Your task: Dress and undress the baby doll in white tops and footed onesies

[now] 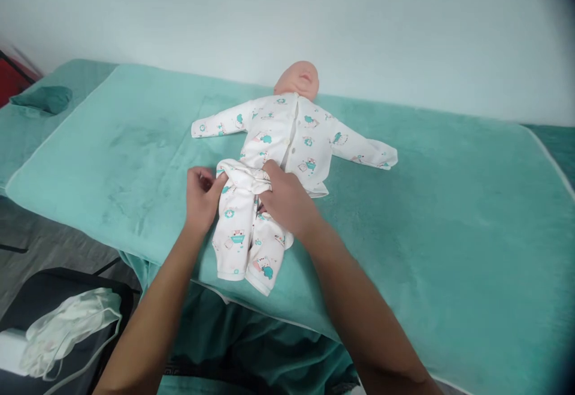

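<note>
A baby doll (297, 79) lies on its back on a green-covered bed, head toward the wall. It wears a white long-sleeved shirt (269, 121) printed with small teal and pink figures, sleeves spread wide, the front edges slightly apart. Matching baby trousers (233, 221) lie over the lower body, their legs pointing toward me. My left hand (203, 194) pinches the left side of the bunched waistband. On its other side, my right hand (287, 197) grips the waistband with curled fingers, some hidden under the cloth. Whether the doll's legs are inside the trousers is hidden.
The green bed cover (449, 233) extends to both sides, with a face hole (49, 100) at the far left. A white wall (287, 18) stands behind. A black chair (63, 281) at lower left holds a crumpled whitish bundle (72, 326) with a cord.
</note>
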Tool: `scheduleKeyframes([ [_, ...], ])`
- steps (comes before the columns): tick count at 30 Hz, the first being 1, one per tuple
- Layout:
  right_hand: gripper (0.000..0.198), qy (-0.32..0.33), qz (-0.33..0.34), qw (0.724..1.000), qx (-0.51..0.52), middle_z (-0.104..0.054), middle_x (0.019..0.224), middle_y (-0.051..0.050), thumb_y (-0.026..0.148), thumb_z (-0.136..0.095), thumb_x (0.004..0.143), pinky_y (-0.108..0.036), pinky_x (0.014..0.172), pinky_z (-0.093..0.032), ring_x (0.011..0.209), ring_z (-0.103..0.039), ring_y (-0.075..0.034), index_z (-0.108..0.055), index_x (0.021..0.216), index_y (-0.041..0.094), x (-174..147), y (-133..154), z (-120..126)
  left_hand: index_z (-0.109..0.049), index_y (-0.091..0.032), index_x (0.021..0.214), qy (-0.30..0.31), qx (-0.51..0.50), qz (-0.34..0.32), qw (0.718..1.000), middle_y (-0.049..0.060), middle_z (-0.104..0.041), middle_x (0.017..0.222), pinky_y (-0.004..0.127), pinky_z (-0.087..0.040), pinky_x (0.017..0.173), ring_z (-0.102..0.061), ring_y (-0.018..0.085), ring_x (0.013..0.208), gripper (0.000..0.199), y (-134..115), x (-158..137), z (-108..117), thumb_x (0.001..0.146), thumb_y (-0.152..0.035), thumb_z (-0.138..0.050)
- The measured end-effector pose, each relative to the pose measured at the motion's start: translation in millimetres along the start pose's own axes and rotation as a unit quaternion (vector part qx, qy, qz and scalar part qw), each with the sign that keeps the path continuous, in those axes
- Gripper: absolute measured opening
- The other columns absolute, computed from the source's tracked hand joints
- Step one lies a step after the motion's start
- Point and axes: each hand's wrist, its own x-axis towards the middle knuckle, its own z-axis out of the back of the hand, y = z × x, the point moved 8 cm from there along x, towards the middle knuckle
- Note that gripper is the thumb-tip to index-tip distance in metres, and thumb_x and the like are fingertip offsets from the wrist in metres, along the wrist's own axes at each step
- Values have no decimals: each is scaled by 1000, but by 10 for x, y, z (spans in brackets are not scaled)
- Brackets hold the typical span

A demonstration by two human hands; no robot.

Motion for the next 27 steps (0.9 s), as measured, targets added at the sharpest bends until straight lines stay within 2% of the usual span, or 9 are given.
scheduleKeyframes([
  [1,23,-6,1,1000,-3,-53,68,-1,10,-46,85,-30,59,-33,66,-56,-21,-46,104,23,-3,4,1,-51,-23,86,20,10,4,1000,-3,-54,82,26,-41,71,-50,13,74,27,-15,-106,46,88,-41,-70],
  [4,27,-24,4,1000,-18,-50,66,0,10,-45,85,-30,59,-32,65,-55,-21,-46,109,22,-6,17,14,-57,-21,76,169,86,31,981,-2,-53,69,28,-36,63,-46,14,66,35,-6,-421,13,95,-50,-60],
  [6,27,-26,6,999,-28,-48,66,1,9,-44,85,-30,59,-30,64,-53,-21,-45,109,22,-3,22,24,-61,-21,78,209,126,31,969,-1,-55,67,29,-35,62,-48,15,64,36,-7,-534,13,97,-52,-57],
  [12,26,6,30,999,-8,-52,68,0,7,-46,82,-30,61,-32,69,-59,-22,-45,102,24,3,41,40,-57,-24,82,116,221,-47,967,2,-63,71,30,-35,64,-56,19,66,33,-95,-237,-44,98,-51,-51],
  [17,20,15,45,999,22,-60,73,-1,12,-48,86,-30,63,-34,73,-62,-23,-45,102,24,5,28,25,-56,-23,84,50,249,-105,962,4,-65,77,31,-33,66,-57,21,72,27,-145,0,-126,95,-48,-52],
  [20,16,30,66,997,12,-62,76,-1,15,-51,86,-31,65,-36,75,-60,-22,-47,99,24,-10,29,31,-56,-22,84,31,171,-71,982,0,-62,74,29,-37,65,-54,17,69,25,-69,12,-67,93,-46,-60],
  [23,10,61,118,991,0,-66,87,-3,27,-57,92,-31,71,-37,82,-59,-21,-52,100,23,-87,98,101,-56,-22,85,-15,13,-23,1000,-1,-59,77,26,-45,68,-54,13,70,32,4,59,60,95,-53,-61],
  [25,19,85,150,985,19,-68,92,-3,40,-60,97,-30,73,-38,84,-59,-19,-58,101,22,-166,150,187,-57,-22,86,-22,-77,6,997,1,-62,85,25,-48,69,-58,13,75,37,15,147,69,95,-58,-58],
  [27,28,62,163,983,58,-69,90,-2,49,-58,99,-29,72,-39,81,-59,-17,-63,99,21,-217,160,347,-59,-22,88,0,-127,21,992,3,-66,95,26,-50,72,-63,14,84,35,-52,256,-4,94,-56,-61],
])
